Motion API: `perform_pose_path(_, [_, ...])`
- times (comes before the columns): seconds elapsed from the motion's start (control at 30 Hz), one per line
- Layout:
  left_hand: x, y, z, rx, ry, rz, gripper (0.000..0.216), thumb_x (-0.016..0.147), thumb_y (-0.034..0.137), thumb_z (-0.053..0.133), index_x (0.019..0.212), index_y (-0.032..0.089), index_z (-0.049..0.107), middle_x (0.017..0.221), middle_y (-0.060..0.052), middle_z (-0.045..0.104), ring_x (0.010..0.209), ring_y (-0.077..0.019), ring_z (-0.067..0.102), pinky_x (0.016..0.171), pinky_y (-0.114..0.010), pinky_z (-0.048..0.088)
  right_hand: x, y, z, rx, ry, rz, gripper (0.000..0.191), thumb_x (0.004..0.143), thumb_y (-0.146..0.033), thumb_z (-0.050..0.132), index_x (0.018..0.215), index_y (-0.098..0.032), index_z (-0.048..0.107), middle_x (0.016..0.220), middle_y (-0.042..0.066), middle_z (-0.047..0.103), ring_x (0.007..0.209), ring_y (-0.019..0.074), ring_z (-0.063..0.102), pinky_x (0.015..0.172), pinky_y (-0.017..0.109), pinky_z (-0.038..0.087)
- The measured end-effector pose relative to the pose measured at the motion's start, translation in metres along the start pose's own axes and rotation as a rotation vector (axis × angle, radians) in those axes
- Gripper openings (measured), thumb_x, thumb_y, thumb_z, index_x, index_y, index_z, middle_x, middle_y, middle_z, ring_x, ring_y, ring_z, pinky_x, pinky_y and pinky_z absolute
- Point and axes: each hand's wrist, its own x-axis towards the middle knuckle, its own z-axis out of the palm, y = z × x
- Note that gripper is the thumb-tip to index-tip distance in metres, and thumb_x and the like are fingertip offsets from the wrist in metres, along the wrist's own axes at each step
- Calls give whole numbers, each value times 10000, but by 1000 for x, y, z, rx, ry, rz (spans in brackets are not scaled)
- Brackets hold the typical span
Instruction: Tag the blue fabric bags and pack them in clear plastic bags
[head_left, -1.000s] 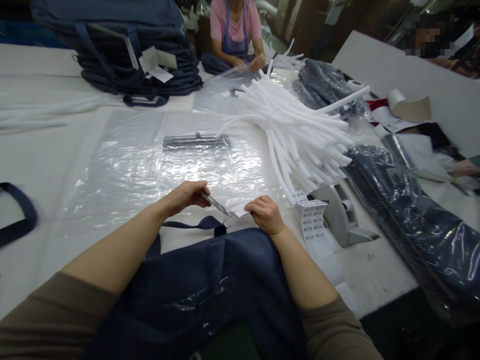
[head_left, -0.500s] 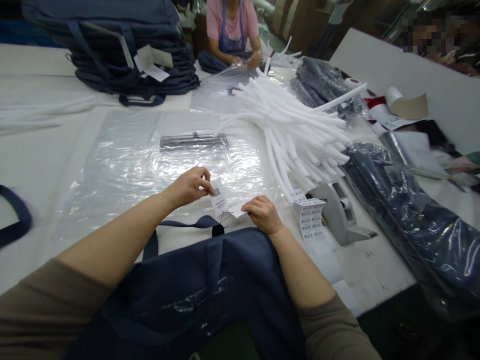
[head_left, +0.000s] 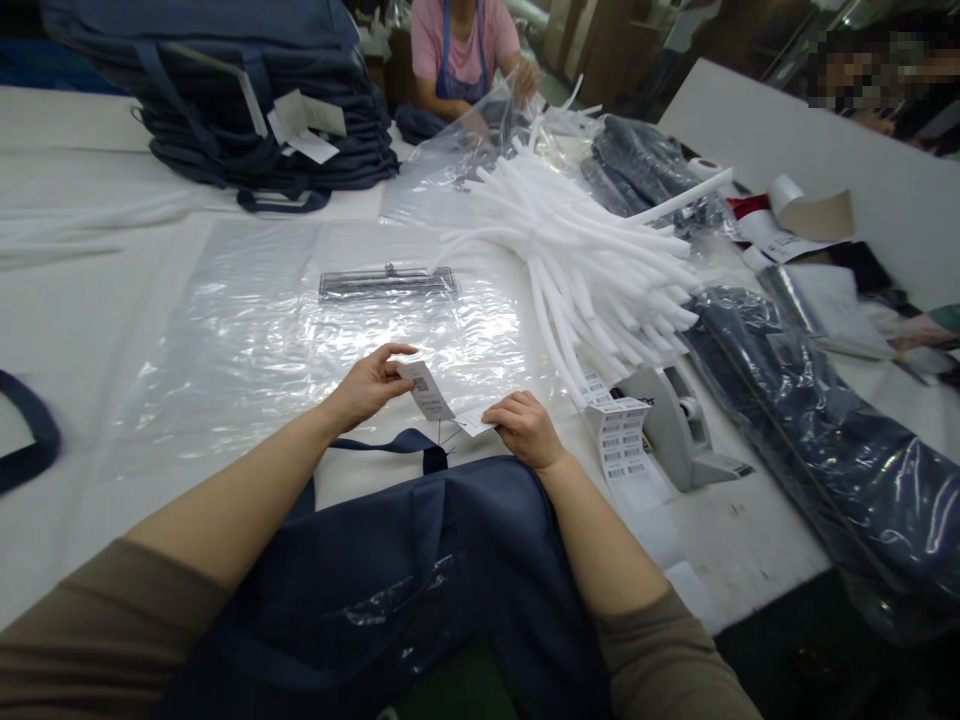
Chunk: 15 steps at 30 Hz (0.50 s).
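Note:
A navy blue bag (head_left: 420, 580) lies in front of me on the white table, its handle (head_left: 375, 444) toward the far side. My left hand (head_left: 367, 385) pinches a white hang tag (head_left: 426, 390) with small print, tied by a thin string to the bag's top. My right hand (head_left: 525, 430) is closed on a second small white tag (head_left: 474, 421) on the same string. Both hands hover just beyond the bag's top edge.
A clear plastic sheet (head_left: 247, 330) covers the table ahead, with a wire hanger piece (head_left: 388, 283) on it. White foam tubes (head_left: 592, 260) lie bundled to the right, beside a barcode label dispenser (head_left: 675, 430). Bagged navy bags (head_left: 825, 430) lie right; stacked bags (head_left: 255, 100) far left. A person (head_left: 465, 55) handles plastic opposite.
My left hand has turned the hang tag from edge-on to face up and lifted it slightly. The right hand has stayed put. The person opposite has raised a plastic bag.

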Motion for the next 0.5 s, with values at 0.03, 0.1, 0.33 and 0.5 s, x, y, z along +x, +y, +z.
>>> perform_pose_path(0.03, [1,-2,2,-39,-1,8,614,647,377,762,1168,194,493,802,-3,657,800,-166,625,781,-292,477,1,0,0,4,3,-6,190,883,-105,539,842,-231,675,846,13,711,792,159,580,736,326,413])
perform_pose_path(0.1, [5,-2,7,-106,-9,16,588,678,385,744,1160,185,472,819,-2,639,790,-139,608,784,-270,464,3,0,1,11,26,-23,205,882,-102,527,825,-232,675,848,25,693,796,163,568,737,322,425])
perform_pose_path(0.33, [45,28,65,-193,-233,-7,519,663,343,726,1103,134,547,746,-7,590,660,-122,563,627,-244,432,6,1,-2,-27,132,-80,299,900,-93,452,1055,-269,637,783,26,611,795,177,552,748,354,459])
perform_pose_path(0.5, [55,39,101,-105,-397,-24,419,707,235,649,1098,99,582,648,2,566,574,-120,533,555,-239,395,1,-5,-6,-209,285,-68,269,870,-111,566,974,-319,701,719,23,513,773,182,515,730,338,464])
